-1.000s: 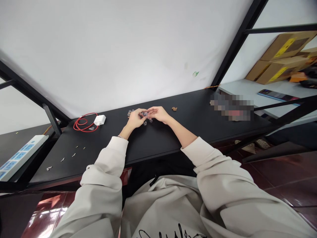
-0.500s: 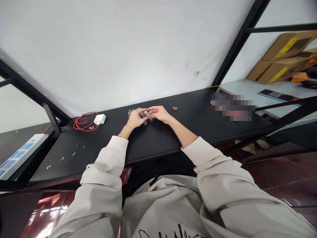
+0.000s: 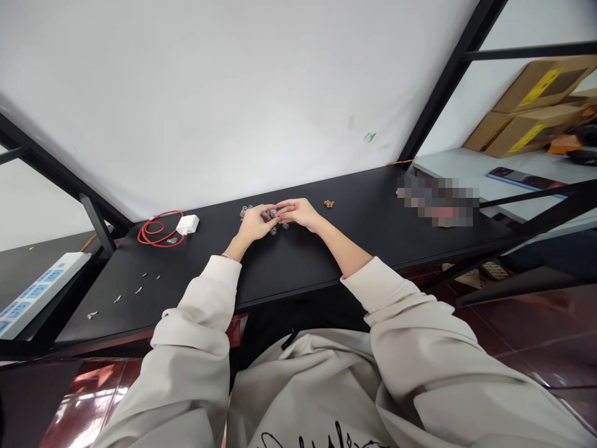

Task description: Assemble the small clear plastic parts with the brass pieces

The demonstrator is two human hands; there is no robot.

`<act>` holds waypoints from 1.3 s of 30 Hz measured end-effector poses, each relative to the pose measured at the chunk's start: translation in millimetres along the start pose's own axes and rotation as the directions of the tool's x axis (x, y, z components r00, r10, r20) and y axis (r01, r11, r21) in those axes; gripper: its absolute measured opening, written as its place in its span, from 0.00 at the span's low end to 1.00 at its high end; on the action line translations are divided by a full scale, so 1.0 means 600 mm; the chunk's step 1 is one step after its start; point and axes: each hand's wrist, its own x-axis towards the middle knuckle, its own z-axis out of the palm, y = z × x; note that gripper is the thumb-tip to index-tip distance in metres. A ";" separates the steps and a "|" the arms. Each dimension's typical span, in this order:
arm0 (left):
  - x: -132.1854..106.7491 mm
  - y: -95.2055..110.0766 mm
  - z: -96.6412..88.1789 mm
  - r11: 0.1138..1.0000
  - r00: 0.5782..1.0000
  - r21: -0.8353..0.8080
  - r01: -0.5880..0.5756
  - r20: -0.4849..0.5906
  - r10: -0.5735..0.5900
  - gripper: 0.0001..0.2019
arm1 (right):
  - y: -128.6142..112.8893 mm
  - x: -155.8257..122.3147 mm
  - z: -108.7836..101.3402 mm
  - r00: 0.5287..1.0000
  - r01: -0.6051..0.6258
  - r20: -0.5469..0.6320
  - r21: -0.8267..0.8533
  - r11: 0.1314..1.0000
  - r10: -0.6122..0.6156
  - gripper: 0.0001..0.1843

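Observation:
Both my hands meet over the middle of the black tabletop (image 3: 289,261). A small clear bottle (image 3: 272,213) sits between their fingertips. My left hand (image 3: 255,223) is closed round it, thumb below and fingers above. From the other side my right hand (image 3: 301,213) pinches at the same bottle, and what else its fingertips hold is too small to make out. Other small clear bottles (image 3: 273,231) lie just below the hands, one (image 3: 286,226) under the right fingers. More clear bottles (image 3: 244,211) cluster behind my left hand, partly hidden by it.
Right of my hands lies a small pile of corks (image 3: 329,203). A red cable (image 3: 148,231) with a white charger (image 3: 188,224) is on the left. Several tiny metallic pieces (image 3: 138,290) lie front left. A blurred-out item (image 3: 441,202) is at the right, near a black frame post (image 3: 443,102).
My hands stay almost in place. The bottle between my fingertips has turned slightly, and its bright glint has faded.

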 end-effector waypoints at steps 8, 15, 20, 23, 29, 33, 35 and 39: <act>-0.001 0.002 -0.001 1.000 1.000 -0.007 -0.023 0.019 0.023 0.19 | -0.006 -0.004 0.003 1.000 -0.002 -0.017 -0.024 1.000 0.002 0.17; -0.001 0.003 -0.001 1.000 0.998 -0.019 -0.015 0.062 0.016 0.19 | -0.018 -0.013 0.008 0.999 -0.019 -0.032 -0.039 0.999 0.018 0.14; 0.001 -0.008 0.005 0.999 0.996 -0.042 -0.012 0.092 0.016 0.18 | -0.023 -0.018 0.012 0.999 -0.024 -0.036 -0.040 0.999 0.023 0.13; 0.004 -0.014 0.008 1.000 0.996 -0.020 -0.011 0.084 0.012 0.17 | -0.025 -0.017 0.014 0.996 -0.002 -0.086 -0.015 1.000 0.001 0.12; 0.008 -0.016 0.008 0.999 0.997 0.043 0.008 0.072 -0.012 0.15 | -0.025 -0.007 0.005 0.956 0.046 -0.287 -0.050 0.998 -0.059 0.10; 0.010 -0.019 0.008 0.997 0.996 0.057 0.045 0.080 -0.049 0.14 | -0.018 0.003 -0.005 0.915 0.061 -0.386 -0.150 0.987 -0.115 0.10; 0.011 -0.022 0.009 0.996 0.994 0.057 0.065 0.084 -0.070 0.14 | -0.012 0.009 -0.011 0.903 0.060 -0.407 -0.201 0.978 -0.139 0.09; 0.013 -0.027 0.009 0.994 0.991 0.049 0.100 0.086 -0.104 0.15 | 0.001 0.017 -0.023 0.889 0.045 -0.414 -0.350 0.936 -0.198 0.08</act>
